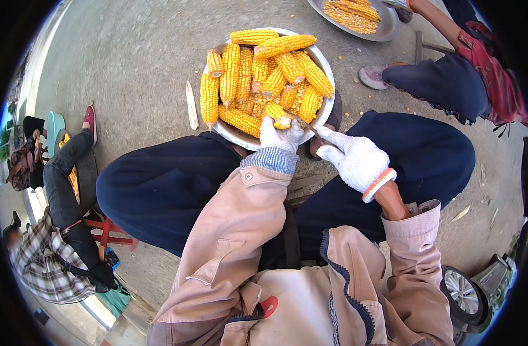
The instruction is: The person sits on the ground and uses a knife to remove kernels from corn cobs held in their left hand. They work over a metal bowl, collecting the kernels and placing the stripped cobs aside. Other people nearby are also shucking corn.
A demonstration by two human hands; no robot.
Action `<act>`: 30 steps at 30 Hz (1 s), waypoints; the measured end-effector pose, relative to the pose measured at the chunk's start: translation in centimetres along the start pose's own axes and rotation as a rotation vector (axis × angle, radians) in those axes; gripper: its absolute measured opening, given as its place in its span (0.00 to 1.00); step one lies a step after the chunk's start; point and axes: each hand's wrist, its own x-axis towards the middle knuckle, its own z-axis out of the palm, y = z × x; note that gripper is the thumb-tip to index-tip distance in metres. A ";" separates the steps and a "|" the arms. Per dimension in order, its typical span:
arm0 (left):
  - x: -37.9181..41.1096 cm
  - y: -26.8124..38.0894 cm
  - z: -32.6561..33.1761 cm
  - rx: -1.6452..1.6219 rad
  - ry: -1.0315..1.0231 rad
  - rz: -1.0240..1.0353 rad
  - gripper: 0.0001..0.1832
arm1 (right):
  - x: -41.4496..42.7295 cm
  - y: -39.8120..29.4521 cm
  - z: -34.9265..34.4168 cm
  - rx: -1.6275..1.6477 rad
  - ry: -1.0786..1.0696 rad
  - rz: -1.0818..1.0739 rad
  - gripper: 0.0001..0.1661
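My left hand (281,135), in a white knit glove, holds a corn cob (278,116) with yellow kernels over the near side of a round metal basin (327,60). In my right hand (354,161), gloved in white with an orange cuff, is a thin dark pointed tool (305,123); its tip is at the cob's right side. Its handle is hidden by the glove. Whole ears of yellow corn (230,73) fill the basin, with loose kernels (259,103) among them.
A second metal basin (387,30) with corn stands at the upper right beside a seated person (441,82). Another person (61,255) sits at left near a red stool (106,233) and a teal basin (55,125). A dry husk (191,105) lies on the ground. A car wheel (462,292) shows lower right.
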 end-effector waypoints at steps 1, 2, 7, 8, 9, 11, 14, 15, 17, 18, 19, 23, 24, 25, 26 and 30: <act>-0.3 -0.5 0.8 0.006 0.039 0.023 0.25 | -0.2 0.1 0.0 -0.013 0.003 0.022 0.25; -0.6 -0.9 1.5 -0.022 0.055 0.038 0.24 | -0.4 0.1 0.0 -0.027 0.006 0.044 0.25; -2.2 -1.5 3.7 -0.047 0.202 0.126 0.23 | -2.6 -0.6 -0.1 -0.044 0.073 0.029 0.24; -1.7 -1.2 3.3 -0.053 0.204 0.118 0.23 | -3.0 -0.8 0.0 -0.029 0.091 0.026 0.24; -1.2 -0.7 2.9 -0.059 0.208 0.109 0.23 | -3.2 -0.9 0.1 -0.043 0.096 0.019 0.23; -0.7 -0.3 1.8 -0.072 0.184 0.104 0.24 | -3.3 -1.1 0.4 -0.070 0.105 0.005 0.23; -2.2 -1.3 4.9 -0.051 0.124 0.073 0.25 | -3.4 -0.7 0.5 -0.100 0.115 0.041 0.23; -2.4 -1.1 5.0 -0.027 0.124 0.073 0.25 | -3.4 -0.9 0.5 -0.116 0.107 0.037 0.23; -2.7 -0.5 5.3 0.004 0.124 0.075 0.26 | -3.2 -1.1 0.7 -0.111 0.100 0.017 0.23; -2.4 -0.5 5.1 0.011 0.122 0.061 0.26 | -3.2 -0.9 0.8 -0.115 0.102 0.019 0.23; -2.1 -0.6 5.0 0.018 0.119 0.048 0.27 | -3.2 -0.7 0.8 -0.124 0.109 0.018 0.23; -0.8 -0.5 4.2 0.048 0.213 0.072 0.27 | -3.4 -0.7 0.9 -0.124 0.145 -0.007 0.23; -0.6 -0.5 4.0 0.030 0.200 0.070 0.27 | -3.4 -0.7 1.0 -0.117 0.155 -0.015 0.23; -0.5 -0.4 3.8 0.012 0.186 0.068 0.26 | -3.5 -0.8 1.0 -0.130 0.155 -0.001 0.23; -0.4 -0.4 3.7 -0.007 0.157 0.063 0.26 | -3.6 -1.0 0.9 -0.144 0.156 0.013 0.23; -0.1 -0.5 3.5 -0.023 0.143 0.066 0.24 | -3.6 -1.0 1.2 -0.143 0.159 0.034 0.23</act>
